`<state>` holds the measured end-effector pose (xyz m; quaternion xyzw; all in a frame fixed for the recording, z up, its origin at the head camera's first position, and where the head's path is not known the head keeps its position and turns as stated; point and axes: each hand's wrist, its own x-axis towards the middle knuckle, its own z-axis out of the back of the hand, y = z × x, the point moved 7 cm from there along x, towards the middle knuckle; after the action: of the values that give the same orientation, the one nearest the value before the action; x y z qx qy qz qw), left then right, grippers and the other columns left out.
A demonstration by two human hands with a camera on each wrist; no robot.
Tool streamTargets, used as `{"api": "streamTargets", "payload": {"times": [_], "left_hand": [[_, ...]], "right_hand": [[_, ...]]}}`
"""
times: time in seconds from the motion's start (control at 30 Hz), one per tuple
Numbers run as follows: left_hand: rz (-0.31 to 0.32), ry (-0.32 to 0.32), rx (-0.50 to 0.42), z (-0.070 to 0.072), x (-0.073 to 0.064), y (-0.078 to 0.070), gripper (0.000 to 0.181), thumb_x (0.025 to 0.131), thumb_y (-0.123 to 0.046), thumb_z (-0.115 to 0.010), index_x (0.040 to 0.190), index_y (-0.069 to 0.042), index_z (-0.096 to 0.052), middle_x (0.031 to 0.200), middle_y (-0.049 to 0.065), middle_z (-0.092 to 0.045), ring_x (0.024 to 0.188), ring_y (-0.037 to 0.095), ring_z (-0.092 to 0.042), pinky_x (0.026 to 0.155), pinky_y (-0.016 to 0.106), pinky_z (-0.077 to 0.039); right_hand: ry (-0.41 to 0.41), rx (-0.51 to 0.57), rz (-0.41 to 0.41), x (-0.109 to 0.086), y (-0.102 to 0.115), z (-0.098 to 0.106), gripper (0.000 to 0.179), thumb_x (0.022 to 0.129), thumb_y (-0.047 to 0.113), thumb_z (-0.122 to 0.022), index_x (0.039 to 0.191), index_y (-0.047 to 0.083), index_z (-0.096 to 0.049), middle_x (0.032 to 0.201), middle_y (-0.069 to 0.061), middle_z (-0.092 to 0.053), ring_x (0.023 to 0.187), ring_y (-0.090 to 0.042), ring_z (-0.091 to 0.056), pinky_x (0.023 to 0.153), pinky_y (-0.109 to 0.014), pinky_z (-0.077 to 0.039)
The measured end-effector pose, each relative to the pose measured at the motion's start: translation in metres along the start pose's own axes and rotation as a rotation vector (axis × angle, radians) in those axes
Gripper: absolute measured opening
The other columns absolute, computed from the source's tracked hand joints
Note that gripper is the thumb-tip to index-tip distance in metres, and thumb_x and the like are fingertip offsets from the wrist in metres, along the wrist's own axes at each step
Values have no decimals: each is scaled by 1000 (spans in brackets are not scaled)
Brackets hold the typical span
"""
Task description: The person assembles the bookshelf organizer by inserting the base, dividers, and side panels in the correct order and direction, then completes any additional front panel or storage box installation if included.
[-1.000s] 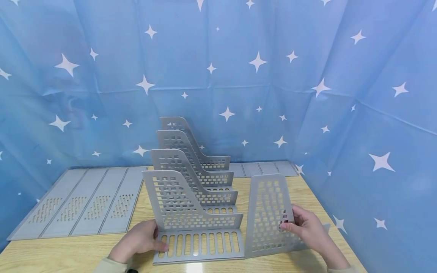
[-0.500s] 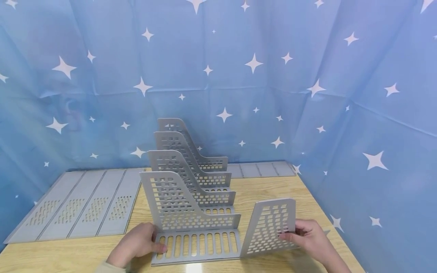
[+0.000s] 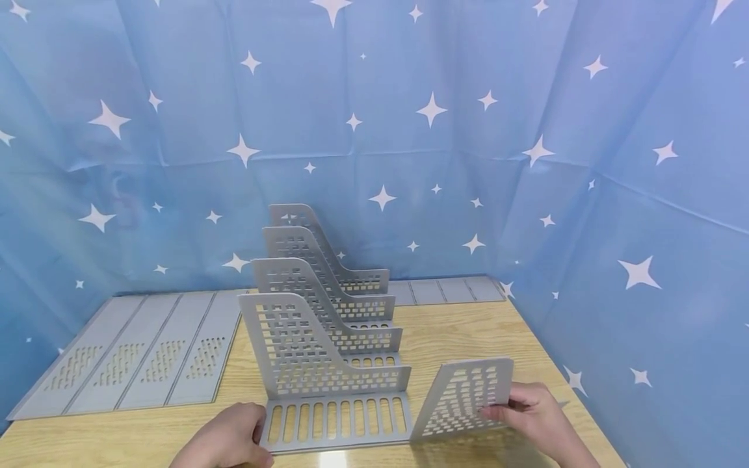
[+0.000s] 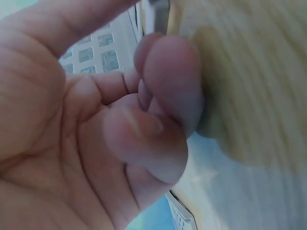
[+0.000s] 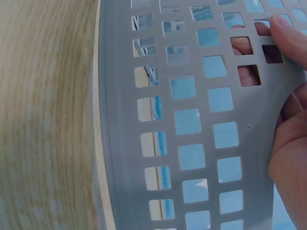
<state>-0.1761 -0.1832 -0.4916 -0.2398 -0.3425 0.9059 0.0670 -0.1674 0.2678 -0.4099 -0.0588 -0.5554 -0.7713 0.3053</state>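
Observation:
A grey plastic file rack [image 3: 259, 338] stands on the table, its perforated dividers upright one behind another. Its slotted base [image 3: 333, 444] lies flat in front. My left hand [image 3: 228, 435] grips the base's front left corner; seen from the left wrist, its fingers [image 4: 168, 67] are curled, partly hiding the grey edge. On the right, my right hand [image 3: 535, 413] pinches a perforated end panel [image 3: 503, 380], thumb on the near face and fingers behind. That panel leans at an angle, its lower left corner meeting the base's right end. Fingers show through its square holes in the right wrist view.
Flat grey panels [image 3: 129, 351] with slanted perforations lie joined at the left. Another grey strip of panels [image 3: 456, 292] lies along the back edge. A blue star-patterned curtain [image 3: 328, 162] hangs behind and to the right of the wooden table [image 3: 468, 331].
The end panel has tipped lower and more slanted in my right hand. My left thumb has slid off the slotted base's top to its front corner.

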Motion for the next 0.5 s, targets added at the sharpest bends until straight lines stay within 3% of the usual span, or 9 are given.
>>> {"api": "streamTargets", "payload": {"times": [0.13, 0.2, 0.4, 0.5], "left_hand": [[-37, -19, 38, 2, 0, -4, 28, 72, -10, -91, 74, -8, -62, 68, 2, -59, 60, 18, -48, 54, 31, -41], [-35, -21, 31, 2, 1, -4, 28, 71, -9, -91, 76, -8, -63, 68, 2, -59, 60, 18, -48, 55, 31, -41], [-40, -25, 37, 2, 1, -5, 29, 75, -14, -91, 78, -9, -63, 71, 2, -58, 62, 18, -48, 56, 32, -40], [-57, -25, 36, 2, 0, -5, 29, 75, -14, -91, 78, -9, -63, 70, 1, -58, 61, 18, -48, 55, 31, -39]], "right_hand": [[-30, -12, -88, 6, -3, -9, 24, 87, -12, -72, 100, 7, -81, 90, 7, -78, 74, 1, -68, 58, -27, -58], [-21, 8, -91, 12, -3, -18, 21, 88, -11, -72, 100, 4, -80, 92, 4, -79, 78, -4, -72, 60, -29, -59], [-9, 67, 32, 27, 6, -48, 21, 86, -16, -71, 94, 2, -77, 74, -5, -71, 56, -2, -46, 42, -26, -42], [2, 57, 89, 33, 13, -64, 21, 86, -16, -71, 98, 1, -76, 78, -13, -72, 58, 0, -48, 43, -24, -43]]}}
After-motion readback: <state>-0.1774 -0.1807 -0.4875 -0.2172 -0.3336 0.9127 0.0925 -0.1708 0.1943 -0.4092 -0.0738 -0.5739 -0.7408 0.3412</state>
